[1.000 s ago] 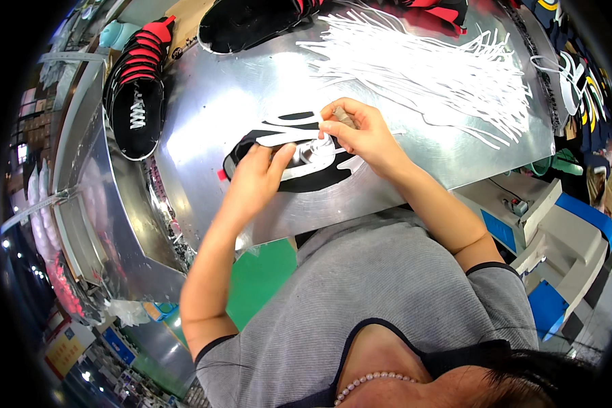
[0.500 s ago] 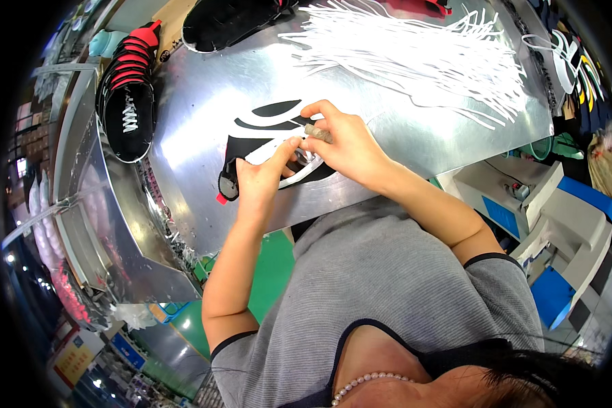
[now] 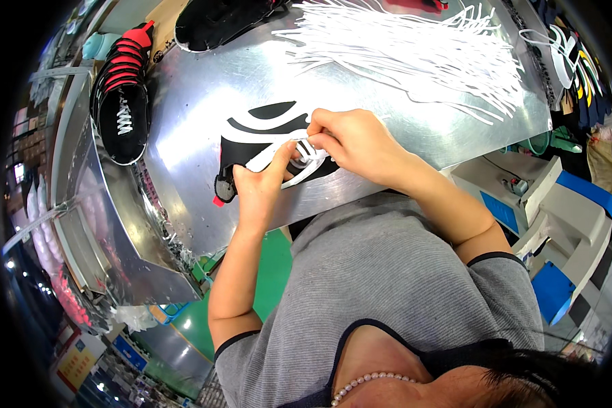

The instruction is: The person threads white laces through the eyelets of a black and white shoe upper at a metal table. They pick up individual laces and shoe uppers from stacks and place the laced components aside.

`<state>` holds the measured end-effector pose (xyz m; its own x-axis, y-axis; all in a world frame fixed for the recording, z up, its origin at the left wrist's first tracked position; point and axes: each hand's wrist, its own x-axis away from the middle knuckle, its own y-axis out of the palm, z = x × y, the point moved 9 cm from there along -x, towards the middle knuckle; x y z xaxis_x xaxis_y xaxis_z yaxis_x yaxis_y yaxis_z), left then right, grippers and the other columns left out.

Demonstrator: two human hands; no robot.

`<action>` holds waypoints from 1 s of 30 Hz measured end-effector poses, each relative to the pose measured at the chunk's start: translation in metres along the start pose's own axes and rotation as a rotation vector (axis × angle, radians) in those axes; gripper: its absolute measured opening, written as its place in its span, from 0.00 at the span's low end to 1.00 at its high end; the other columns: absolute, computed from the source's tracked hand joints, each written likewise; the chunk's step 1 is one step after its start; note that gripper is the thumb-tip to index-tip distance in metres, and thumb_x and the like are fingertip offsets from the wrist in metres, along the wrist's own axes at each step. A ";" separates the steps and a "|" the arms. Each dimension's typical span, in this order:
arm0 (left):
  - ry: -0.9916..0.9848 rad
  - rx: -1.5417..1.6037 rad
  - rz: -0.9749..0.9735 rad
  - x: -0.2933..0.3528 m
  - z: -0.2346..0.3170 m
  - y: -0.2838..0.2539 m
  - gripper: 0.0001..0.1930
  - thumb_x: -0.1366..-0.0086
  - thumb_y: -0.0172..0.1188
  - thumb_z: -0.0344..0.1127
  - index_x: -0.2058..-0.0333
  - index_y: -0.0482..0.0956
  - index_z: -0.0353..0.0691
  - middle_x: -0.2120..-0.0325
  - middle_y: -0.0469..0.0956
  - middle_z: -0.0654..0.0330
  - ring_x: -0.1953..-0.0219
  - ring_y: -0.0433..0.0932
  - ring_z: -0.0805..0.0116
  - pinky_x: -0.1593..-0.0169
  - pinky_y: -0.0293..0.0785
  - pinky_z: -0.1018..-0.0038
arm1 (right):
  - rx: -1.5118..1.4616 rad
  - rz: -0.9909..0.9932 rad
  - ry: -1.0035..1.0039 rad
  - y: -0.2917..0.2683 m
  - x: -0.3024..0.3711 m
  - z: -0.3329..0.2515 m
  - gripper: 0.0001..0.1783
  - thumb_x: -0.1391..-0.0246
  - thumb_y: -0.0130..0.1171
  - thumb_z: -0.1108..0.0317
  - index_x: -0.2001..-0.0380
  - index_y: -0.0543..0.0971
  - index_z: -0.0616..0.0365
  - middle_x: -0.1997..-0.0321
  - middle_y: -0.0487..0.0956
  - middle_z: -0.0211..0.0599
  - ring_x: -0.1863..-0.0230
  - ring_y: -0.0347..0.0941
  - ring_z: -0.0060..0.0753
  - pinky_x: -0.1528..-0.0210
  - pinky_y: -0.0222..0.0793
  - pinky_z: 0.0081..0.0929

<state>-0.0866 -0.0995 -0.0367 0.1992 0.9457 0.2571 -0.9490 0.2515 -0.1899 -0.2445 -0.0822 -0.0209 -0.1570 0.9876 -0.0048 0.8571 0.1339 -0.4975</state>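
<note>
A black shoe upper [image 3: 248, 147] with white curved stripes and a red tab lies on the metal worktable [image 3: 204, 88]. My left hand [image 3: 260, 180] grips it by the lacing edge, the thumb on top and the other fingers partly inside the opening. White shoelace [image 3: 311, 155] crosses the opening between my hands. My right hand [image 3: 360, 144] is closed at the far end of the lacing, thumb and forefinger pinched together close to the eyelets. What those fingers hold is hidden; no tool handle shows there now.
Loose white laces [image 3: 415, 54] are heaped at the back right. A black shoe with red straps [image 3: 122, 102] stands at the left edge, and another black shoe [image 3: 217, 24] at the back. Grey-and-blue equipment [image 3: 557, 217] stands beyond the table on the right.
My right hand has turned and shifted slightly right, and the short tan-handled tool seen in its fingers is now out of sight. My left hand stays on the upper.
</note>
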 end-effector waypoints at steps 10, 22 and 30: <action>-0.088 -0.030 -0.096 -0.012 -0.017 -0.004 0.13 0.32 0.58 0.35 0.72 0.81 0.32 0.84 0.75 0.66 0.79 0.72 0.80 0.74 0.64 0.80 | 0.335 -0.148 0.011 0.008 -0.028 -0.011 0.07 0.48 0.56 0.73 0.66 0.73 0.63 0.70 0.82 0.44 0.63 0.80 0.46 0.65 0.74 0.40; -0.209 0.068 -0.186 -0.024 -0.022 0.004 0.06 0.42 0.68 0.27 0.67 0.81 0.35 0.75 0.77 0.68 0.74 0.69 0.82 0.69 0.65 0.80 | 0.012 0.236 -0.066 0.021 -0.037 0.022 0.10 0.36 0.52 0.68 0.54 0.75 0.58 0.65 0.81 0.42 0.66 0.78 0.44 0.63 0.73 0.34; 0.075 1.471 -0.284 0.034 0.094 -0.105 0.14 0.46 0.56 0.18 0.63 0.72 0.44 0.76 0.70 0.68 0.83 0.64 0.80 0.75 0.62 0.83 | 0.251 0.251 0.001 0.025 -0.047 0.036 0.11 0.36 0.51 0.67 0.53 0.73 0.57 0.60 0.81 0.44 0.65 0.78 0.51 0.64 0.74 0.44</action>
<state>-0.0030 -0.1132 0.0806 0.3821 0.9219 0.0644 -0.2591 0.0399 0.9650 -0.2337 -0.1279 -0.0647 0.0436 0.9872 -0.1534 0.7216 -0.1374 -0.6785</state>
